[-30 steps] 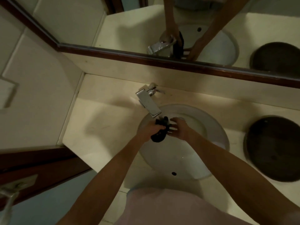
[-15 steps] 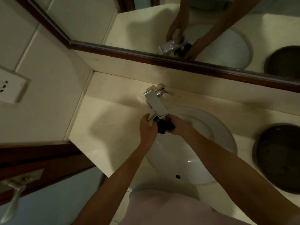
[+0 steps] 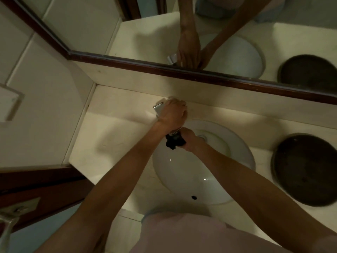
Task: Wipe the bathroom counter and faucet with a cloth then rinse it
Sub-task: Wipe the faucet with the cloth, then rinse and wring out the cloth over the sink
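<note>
A chrome faucet stands at the back of the cream counter, above the white basin. My left hand lies over the faucet's top and handle, fingers closed around it, hiding most of it. Just under the spout tip my right hand is closed on a small black cloth, bunched up and hanging over the basin. I cannot tell whether water is running.
A dark round dish sits on the counter to the right of the basin. A mirror with a dark wooden frame runs along the back. A tiled wall closes the left side; a door handle shows at lower left.
My left hand has let go of the cloth and moved up and back onto the faucet handle. The right hand now holds the cloth alone under the spout.
</note>
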The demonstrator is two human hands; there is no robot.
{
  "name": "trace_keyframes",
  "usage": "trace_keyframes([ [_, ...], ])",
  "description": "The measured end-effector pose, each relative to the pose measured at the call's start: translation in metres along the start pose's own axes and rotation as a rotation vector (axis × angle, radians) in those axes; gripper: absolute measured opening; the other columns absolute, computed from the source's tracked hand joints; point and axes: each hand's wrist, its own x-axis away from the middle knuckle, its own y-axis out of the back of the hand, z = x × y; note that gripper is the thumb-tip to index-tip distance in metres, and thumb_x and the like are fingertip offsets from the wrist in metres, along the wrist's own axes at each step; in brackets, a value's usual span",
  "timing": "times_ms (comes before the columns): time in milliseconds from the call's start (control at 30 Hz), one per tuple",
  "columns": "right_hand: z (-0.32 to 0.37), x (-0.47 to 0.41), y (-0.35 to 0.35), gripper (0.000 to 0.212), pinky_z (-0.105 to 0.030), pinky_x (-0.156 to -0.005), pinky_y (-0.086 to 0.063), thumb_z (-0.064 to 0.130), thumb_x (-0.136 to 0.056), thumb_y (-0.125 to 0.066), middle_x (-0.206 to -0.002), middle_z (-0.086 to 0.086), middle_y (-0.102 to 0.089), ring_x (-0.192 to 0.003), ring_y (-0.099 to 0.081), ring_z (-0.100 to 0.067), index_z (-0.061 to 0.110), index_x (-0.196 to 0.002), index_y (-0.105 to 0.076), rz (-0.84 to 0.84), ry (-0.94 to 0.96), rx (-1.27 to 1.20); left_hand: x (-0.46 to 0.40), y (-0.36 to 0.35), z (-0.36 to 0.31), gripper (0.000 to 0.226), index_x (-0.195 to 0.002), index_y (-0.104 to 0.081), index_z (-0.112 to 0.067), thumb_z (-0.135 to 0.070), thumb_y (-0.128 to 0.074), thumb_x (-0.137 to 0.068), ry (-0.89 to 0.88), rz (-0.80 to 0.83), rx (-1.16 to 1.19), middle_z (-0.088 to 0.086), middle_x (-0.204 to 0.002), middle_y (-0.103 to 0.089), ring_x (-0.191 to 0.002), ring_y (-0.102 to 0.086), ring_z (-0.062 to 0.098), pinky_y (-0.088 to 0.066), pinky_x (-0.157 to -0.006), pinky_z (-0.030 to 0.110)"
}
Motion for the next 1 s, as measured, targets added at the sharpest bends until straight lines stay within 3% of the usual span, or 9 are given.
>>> trace_keyframes([
  [100, -0.005, 0.019, 0.019, 0.043, -0.039, -0.072, -0.055, 0.031, -0.107, -0.039, -0.122, -0.015, -0.066, -0.085, -0.064, -0.029, 0.001, -0.132, -0.058, -0.050, 0.022, -0.037, 0.008, 0.004, 0.000, 0.022, -0.083, -0.067, -0.012, -0.024, -0.051, -0.091, -0.056, -0.062, 0.007, 0.004, -0.091, -0.070, -0.089, -0.063, 0.025, -0.034, -0.085, 0.031],
  [167, -0.015, 0.031, 0.036, 0.059, -0.039, -0.063, -0.046, 0.038, -0.110, -0.029, -0.100, -0.022, -0.069, -0.070, -0.063, -0.033, -0.011, -0.121, -0.060, -0.032, 0.031, -0.139, 0.014, 0.007, -0.002, 0.021, -0.085, -0.066, -0.012, -0.025, -0.051, -0.092, -0.086, -0.012, -0.038, 0.005, -0.092, -0.069, -0.092, -0.062, 0.026, -0.033, -0.089, 0.032],
  [267, -0.024, 0.052, 0.060, 0.057, -0.037, -0.057, -0.041, 0.047, -0.105, -0.043, -0.057, -0.015, -0.057, -0.051, -0.056, -0.031, 0.002, -0.078, -0.063, 0.106, 0.052, -0.228, 0.027, 0.013, -0.010, 0.029, -0.107, -0.065, -0.013, -0.034, -0.054, -0.091, -0.098, 0.054, -0.093, 0.007, -0.110, -0.068, -0.108, -0.059, 0.028, -0.034, -0.102, 0.036],
  [433, -0.018, 0.111, 0.084, 0.046, -0.049, -0.079, -0.044, 0.030, -0.104, -0.048, -0.076, -0.026, -0.069, -0.075, -0.064, -0.041, -0.010, -0.096, -0.069, 0.232, 0.204, 0.092, 0.084, 0.009, -0.057, 0.052, -0.133, -0.054, -0.019, -0.039, -0.069, -0.088, 0.029, 0.166, 0.545, -0.002, -0.136, -0.056, -0.125, -0.049, 0.012, -0.036, -0.103, 0.020],
  [533, -0.013, 0.144, 0.094, 0.029, -0.045, -0.075, -0.052, 0.024, -0.101, -0.057, -0.088, -0.027, -0.071, -0.086, -0.069, -0.044, -0.003, -0.095, -0.068, 0.291, 0.283, 0.074, 0.092, 0.008, -0.084, 0.049, -0.131, -0.056, -0.017, -0.042, -0.068, -0.090, 0.296, 0.489, 0.985, -0.006, -0.120, -0.064, -0.118, -0.058, 0.013, -0.045, -0.089, 0.018],
  [633, -0.011, 0.158, 0.102, 0.018, -0.039, -0.055, -0.049, 0.015, -0.096, -0.065, -0.076, -0.019, -0.057, -0.066, -0.063, -0.033, 0.003, -0.087, -0.054, 0.318, 0.408, 0.215, 0.097, -0.004, -0.085, 0.052, -0.132, -0.057, -0.007, -0.043, -0.060, -0.094, 0.270, 0.933, 1.318, 0.014, -0.120, -0.069, -0.112, -0.064, 0.028, -0.048, -0.091, 0.031],
  [733, -0.010, 0.163, 0.108, 0.025, -0.038, -0.059, -0.044, 0.015, -0.093, -0.071, -0.083, -0.019, -0.049, -0.072, -0.052, -0.031, 0.007, -0.080, -0.050, 0.367, 0.454, 0.358, 0.106, -0.017, -0.086, 0.054, -0.129, -0.055, -0.008, -0.036, -0.071, -0.086, 0.342, 1.100, 1.429, 0.014, -0.111, -0.068, -0.102, -0.065, 0.030, -0.050, -0.092, 0.042],
  [867, -0.014, 0.167, 0.111, 0.033, -0.035, -0.061, -0.038, 0.021, -0.090, -0.073, -0.075, -0.015, -0.045, -0.070, -0.045, -0.026, 0.007, -0.074, -0.048, 0.213, 0.517, 0.463, 0.110, -0.011, -0.104, 0.042, -0.105, -0.060, -0.015, -0.034, -0.082, -0.075, 0.380, 0.935, 1.253, -0.003, -0.072, -0.055, -0.058, -0.051, 0.010, -0.042, -0.056, 0.026],
  [1000, -0.032, 0.144, 0.109, 0.022, -0.035, -0.065, -0.044, 0.020, -0.085, -0.069, -0.068, -0.011, -0.057, -0.067, -0.057, -0.023, 0.012, -0.068, -0.058, -0.150, 0.508, 0.316, 0.114, -0.013, -0.118, 0.022, -0.074, -0.063, -0.027, -0.041, -0.080, -0.076, 0.340, 0.538, 0.886, -0.011, -0.058, -0.058, -0.050, -0.053, 0.007, -0.036, -0.048, 0.023],
])
